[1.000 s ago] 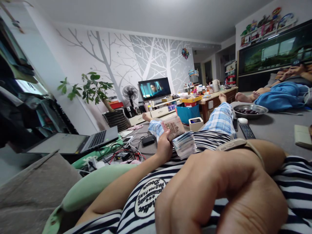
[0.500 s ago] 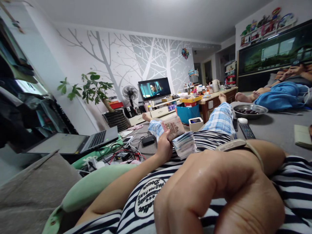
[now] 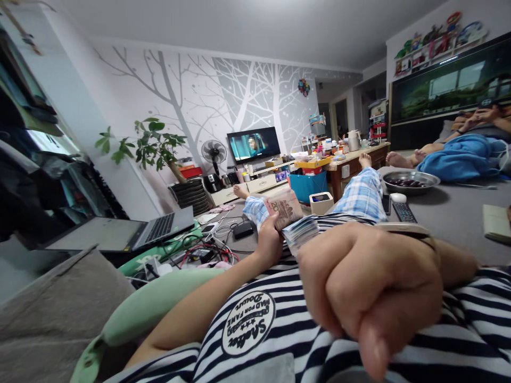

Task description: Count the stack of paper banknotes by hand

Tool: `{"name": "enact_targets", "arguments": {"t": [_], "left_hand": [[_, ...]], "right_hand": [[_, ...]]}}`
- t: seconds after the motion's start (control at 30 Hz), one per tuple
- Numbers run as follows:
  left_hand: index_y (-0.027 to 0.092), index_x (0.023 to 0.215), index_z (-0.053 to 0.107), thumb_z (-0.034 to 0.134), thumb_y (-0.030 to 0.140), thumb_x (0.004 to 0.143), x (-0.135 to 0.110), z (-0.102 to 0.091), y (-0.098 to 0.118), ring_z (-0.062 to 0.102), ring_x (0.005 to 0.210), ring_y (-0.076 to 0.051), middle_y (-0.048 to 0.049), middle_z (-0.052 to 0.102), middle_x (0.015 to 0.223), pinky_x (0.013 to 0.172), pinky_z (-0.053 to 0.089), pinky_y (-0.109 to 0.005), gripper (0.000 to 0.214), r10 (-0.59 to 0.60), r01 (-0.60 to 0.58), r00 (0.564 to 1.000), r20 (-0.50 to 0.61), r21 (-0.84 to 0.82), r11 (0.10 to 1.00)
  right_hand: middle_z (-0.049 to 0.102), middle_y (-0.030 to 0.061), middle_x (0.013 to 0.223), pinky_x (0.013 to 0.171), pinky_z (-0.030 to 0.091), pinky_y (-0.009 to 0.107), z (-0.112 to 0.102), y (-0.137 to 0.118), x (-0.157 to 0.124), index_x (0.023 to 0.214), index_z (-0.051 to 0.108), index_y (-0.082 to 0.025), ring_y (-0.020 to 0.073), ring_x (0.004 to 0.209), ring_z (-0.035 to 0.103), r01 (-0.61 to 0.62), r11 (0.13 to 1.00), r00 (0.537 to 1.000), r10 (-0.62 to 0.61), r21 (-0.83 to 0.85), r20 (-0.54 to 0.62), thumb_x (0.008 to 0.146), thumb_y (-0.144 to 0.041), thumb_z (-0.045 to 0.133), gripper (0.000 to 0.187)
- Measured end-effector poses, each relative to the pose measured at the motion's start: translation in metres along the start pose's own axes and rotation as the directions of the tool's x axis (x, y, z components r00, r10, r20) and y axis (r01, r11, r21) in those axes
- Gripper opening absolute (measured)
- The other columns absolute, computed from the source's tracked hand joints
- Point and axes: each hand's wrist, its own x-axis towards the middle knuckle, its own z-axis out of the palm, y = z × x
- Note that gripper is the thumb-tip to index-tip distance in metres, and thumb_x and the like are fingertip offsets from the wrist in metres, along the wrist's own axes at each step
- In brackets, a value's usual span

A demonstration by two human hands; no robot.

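My left hand (image 3: 270, 239) is closed around a folded bundle of banknotes (image 3: 286, 207), the top one pinkish-brown with a 20 on it. The fanned edges of more notes (image 3: 300, 232) spread to the right, partly behind my right hand. Close to the camera, my right hand (image 3: 371, 282) is curled, fingers bent in and thumb pointing down. What lies in its fingers, if anything, is hidden. A band with a pale case (image 3: 403, 229) circles the right wrist. At the bottom edge a pale grey flat piece (image 3: 263, 369) shows against the striped shirt (image 3: 315, 356).
To the left are an open laptop (image 3: 159, 231), tangled cables (image 3: 203, 255) and a green cushion (image 3: 155, 295). A metal bowl of dark round fruit (image 3: 433, 183), a remote control (image 3: 404, 213) and a white mouse (image 3: 398, 198) lie right. Another person's hand holds a phone (image 3: 486, 103).
My right hand has moved up and to the right and turned, so the thumb now shows pointing down. A pale flat piece has appeared at the bottom edge. My left hand stays with the banknotes.
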Motion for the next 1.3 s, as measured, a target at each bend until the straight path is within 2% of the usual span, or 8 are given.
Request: {"name": "enact_targets", "arguments": {"t": [0.13, 0.2, 0.3, 0.37, 0.43, 0.5, 0.67, 1.3], "left_hand": [[0.015, 0.086, 0.071, 0.056, 0.019, 0.086, -0.005, 0.012, -0.004, 0.066, 0.115, -0.030, -0.0071, 0.077, 0.089, 0.109, 0.045, -0.044, 0.015, -0.010, 0.010, 1.000, 0.006, 0.005, 1.000], [0.014, 0.095, 0.071, 0.057, 0.021, 0.086, -0.004, 0.011, -0.005, 0.067, 0.113, -0.029, -0.0080, 0.077, 0.094, 0.108, 0.046, -0.044, 0.018, -0.036, 0.036, 0.999, 0.016, 0.004, 0.999], [0.015, 0.103, 0.071, 0.059, 0.023, 0.084, -0.001, 0.007, -0.007, 0.067, 0.113, -0.027, -0.0080, 0.077, 0.103, 0.106, 0.047, -0.043, 0.024, -0.055, 0.055, 0.998, 0.032, -0.001, 0.998], [0.016, 0.101, 0.071, 0.060, 0.024, 0.083, 0.000, 0.005, -0.008, 0.067, 0.114, -0.027, -0.0077, 0.076, 0.103, 0.106, 0.047, -0.041, 0.023, -0.046, 0.046, 0.998, 0.037, 0.008, 0.999], [0.015, 0.095, 0.071, 0.063, 0.024, 0.080, -0.001, 0.005, -0.008, 0.067, 0.114, -0.028, -0.0089, 0.076, 0.100, 0.106, 0.047, -0.042, 0.020, -0.025, 0.024, 0.999, 0.042, 0.033, 0.999], [0.013, 0.092, 0.071, 0.066, 0.026, 0.077, -0.003, 0.006, -0.007, 0.066, 0.115, -0.029, -0.0106, 0.077, 0.098, 0.107, 0.046, -0.043, 0.020, -0.007, 0.003, 0.998, 0.057, 0.062, 0.998], [0.014, 0.097, 0.072, 0.070, 0.024, 0.072, -0.012, 0.011, -0.002, 0.067, 0.114, -0.032, -0.0100, 0.077, 0.098, 0.107, 0.045, -0.047, 0.027, 0.001, -0.014, 0.992, 0.127, 0.104, 0.994], [0.015, 0.094, 0.070, 0.066, 0.026, 0.078, -0.006, 0.008, -0.008, 0.068, 0.112, -0.029, -0.0092, 0.077, 0.091, 0.102, 0.051, -0.042, 0.020, -0.087, 0.080, 0.992, 0.092, 0.083, 0.993]], "right_hand": [[0.071, 0.0067, 0.095, 0.073, 0.053, 0.027, -0.032, 0.005, -0.016, 0.102, 0.072, -0.020, 0.0141, 0.082, 0.065, -0.129, 0.991, 0.989, 0.126, -0.030, -0.082, 0.095, -0.034, 0.062, 0.019], [0.067, 0.0016, 0.075, 0.059, 0.047, 0.023, -0.037, 0.028, -0.022, 0.100, 0.071, -0.019, 0.0096, 0.061, 0.057, -0.274, 0.962, 0.941, 0.268, -0.001, -0.206, 0.096, -0.035, 0.060, 0.020], [0.049, -0.0031, 0.051, 0.046, 0.033, 0.023, -0.034, 0.083, -0.026, 0.064, 0.060, -0.017, 0.0071, 0.046, 0.041, -0.427, 0.891, 0.790, 0.451, 0.155, -0.415, 0.094, -0.053, 0.056, 0.047], [0.045, -0.0026, 0.049, 0.046, 0.030, 0.024, -0.024, 0.117, -0.027, 0.052, 0.048, -0.018, 0.0074, 0.046, 0.039, -0.473, 0.830, 0.671, 0.556, 0.295, -0.491, 0.086, -0.067, 0.059, 0.060], [0.044, -0.0033, 0.049, 0.046, 0.029, 0.025, -0.009, 0.139, -0.027, 0.051, 0.045, -0.020, 0.0077, 0.046, 0.036, -0.501, 0.754, 0.563, 0.657, 0.426, -0.501, 0.075, -0.075, 0.064, 0.063], [0.043, -0.0040, 0.049, 0.047, 0.028, 0.026, 0.006, 0.148, -0.028, 0.052, 0.045, -0.020, 0.0078, 0.046, 0.035, -0.514, 0.693, 0.520, 0.721, 0.506, -0.459, 0.070, -0.077, 0.067, 0.064], [0.046, -0.0041, 0.052, 0.053, 0.029, 0.026, 0.025, 0.146, -0.031, 0.055, 0.050, -0.019, 0.0087, 0.051, 0.038, -0.518, 0.684, 0.555, 0.726, 0.514, -0.407, 0.067, -0.073, 0.071, 0.060], [0.053, -0.0032, 0.062, 0.056, 0.034, 0.027, 0.025, 0.145, -0.033, 0.068, 0.058, -0.018, 0.0114, 0.059, 0.044, -0.504, 0.718, 0.565, 0.695, 0.481, -0.445, 0.067, -0.051, 0.078, 0.038]]}}
